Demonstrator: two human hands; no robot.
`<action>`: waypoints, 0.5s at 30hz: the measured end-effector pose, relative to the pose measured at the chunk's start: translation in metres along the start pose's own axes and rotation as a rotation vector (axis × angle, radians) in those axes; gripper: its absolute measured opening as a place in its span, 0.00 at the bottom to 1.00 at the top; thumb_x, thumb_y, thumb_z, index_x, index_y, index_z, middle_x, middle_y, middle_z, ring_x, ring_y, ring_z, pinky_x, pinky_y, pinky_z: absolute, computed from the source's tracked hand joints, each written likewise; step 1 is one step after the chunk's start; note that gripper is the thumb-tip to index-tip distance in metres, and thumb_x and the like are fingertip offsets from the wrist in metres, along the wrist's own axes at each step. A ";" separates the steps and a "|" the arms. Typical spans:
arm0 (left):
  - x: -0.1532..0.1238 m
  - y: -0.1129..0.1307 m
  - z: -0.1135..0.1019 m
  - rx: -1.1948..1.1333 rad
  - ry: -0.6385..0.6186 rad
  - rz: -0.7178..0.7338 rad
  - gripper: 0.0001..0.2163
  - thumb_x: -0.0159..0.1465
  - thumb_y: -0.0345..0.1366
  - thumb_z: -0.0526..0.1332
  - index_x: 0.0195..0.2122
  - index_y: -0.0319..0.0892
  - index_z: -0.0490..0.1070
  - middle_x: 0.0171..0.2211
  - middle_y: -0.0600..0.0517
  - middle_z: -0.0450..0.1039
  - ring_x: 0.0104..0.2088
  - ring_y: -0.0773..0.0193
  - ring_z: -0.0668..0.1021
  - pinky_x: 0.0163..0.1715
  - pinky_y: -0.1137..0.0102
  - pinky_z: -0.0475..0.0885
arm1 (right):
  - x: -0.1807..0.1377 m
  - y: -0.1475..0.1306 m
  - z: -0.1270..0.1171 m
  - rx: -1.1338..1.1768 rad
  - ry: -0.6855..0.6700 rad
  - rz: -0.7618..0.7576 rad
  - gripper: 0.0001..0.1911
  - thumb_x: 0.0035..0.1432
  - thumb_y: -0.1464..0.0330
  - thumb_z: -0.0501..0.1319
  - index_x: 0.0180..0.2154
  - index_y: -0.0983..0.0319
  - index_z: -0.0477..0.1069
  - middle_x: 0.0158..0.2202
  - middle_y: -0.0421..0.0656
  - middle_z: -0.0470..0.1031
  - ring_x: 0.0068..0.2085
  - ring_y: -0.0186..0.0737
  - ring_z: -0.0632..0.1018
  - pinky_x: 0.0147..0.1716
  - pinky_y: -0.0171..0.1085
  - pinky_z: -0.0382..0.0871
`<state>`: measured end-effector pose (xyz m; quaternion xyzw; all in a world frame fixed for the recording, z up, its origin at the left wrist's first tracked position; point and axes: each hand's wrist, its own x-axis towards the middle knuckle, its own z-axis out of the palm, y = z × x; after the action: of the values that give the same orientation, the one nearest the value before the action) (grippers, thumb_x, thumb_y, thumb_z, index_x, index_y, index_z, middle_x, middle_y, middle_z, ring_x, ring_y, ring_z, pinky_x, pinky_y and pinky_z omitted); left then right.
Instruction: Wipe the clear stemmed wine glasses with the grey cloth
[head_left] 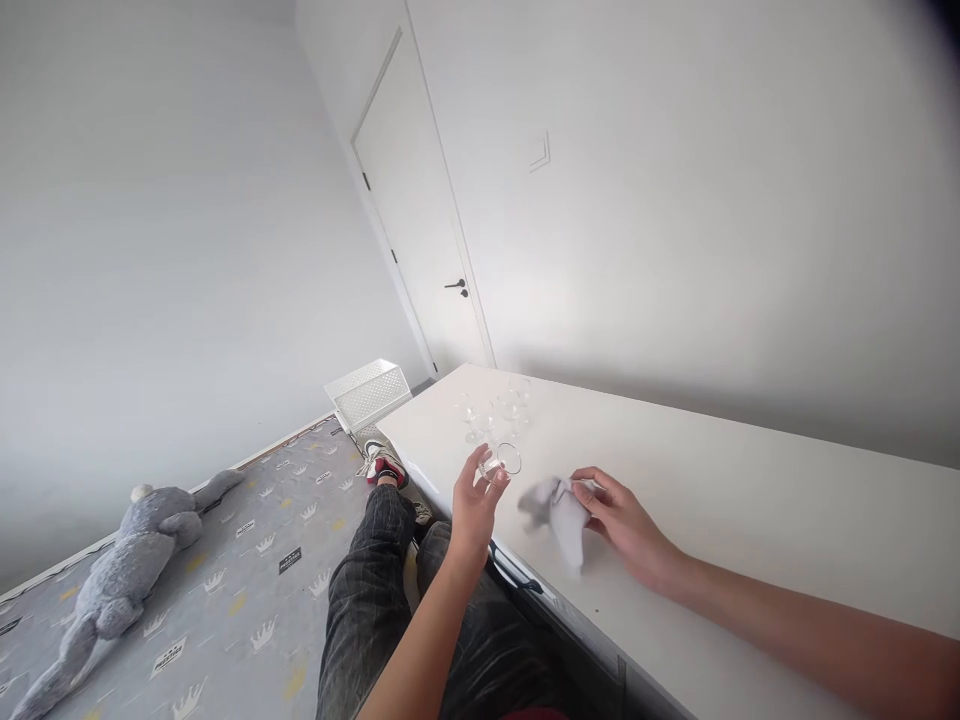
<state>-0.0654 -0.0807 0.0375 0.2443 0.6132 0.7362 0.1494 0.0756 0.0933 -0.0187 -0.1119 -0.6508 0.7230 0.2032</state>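
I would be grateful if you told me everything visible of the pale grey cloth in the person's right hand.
The plain pale grey cloth looks soft, thin and matte, with no visible pattern. It is crumpled: the bare right hand pinches its upper right part between thumb and fingers, while the rest spreads leftward and droops to a point. Its left end is blurred. It is over the smooth white tabletop, near the front edge; whether its tip touches the surface is unclear.

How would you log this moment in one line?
left hand: holds clear glass | right hand: holds pale gray cloth | white table: more glassware beyond left hand
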 end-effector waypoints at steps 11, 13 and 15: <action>0.002 -0.012 0.019 0.639 -0.012 0.089 0.21 0.64 0.43 0.66 0.59 0.48 0.73 0.52 0.45 0.80 0.39 0.57 0.79 0.41 0.61 0.77 | 0.013 -0.012 -0.020 0.280 0.107 -0.011 0.19 0.61 0.51 0.65 0.46 0.56 0.72 0.38 0.41 0.73 0.40 0.42 0.75 0.35 0.38 0.73; -0.004 -0.007 0.022 0.741 -0.038 0.175 0.20 0.66 0.42 0.66 0.58 0.48 0.73 0.51 0.46 0.81 0.50 0.52 0.78 0.49 0.59 0.75 | 0.018 -0.011 -0.029 0.229 0.129 -0.057 0.18 0.63 0.50 0.64 0.43 0.57 0.74 0.40 0.42 0.73 0.41 0.42 0.74 0.39 0.39 0.72; -0.013 -0.004 0.024 0.778 -0.091 0.205 0.20 0.68 0.41 0.63 0.61 0.48 0.70 0.51 0.46 0.79 0.53 0.52 0.78 0.50 0.60 0.74 | 0.019 -0.013 -0.036 0.121 0.170 -0.137 0.18 0.64 0.50 0.63 0.38 0.58 0.76 0.45 0.44 0.72 0.44 0.42 0.74 0.42 0.40 0.71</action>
<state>-0.0424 -0.0666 0.0342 0.3748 0.8112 0.4489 -0.0017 0.0758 0.1346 -0.0090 -0.1156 -0.5926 0.7331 0.3130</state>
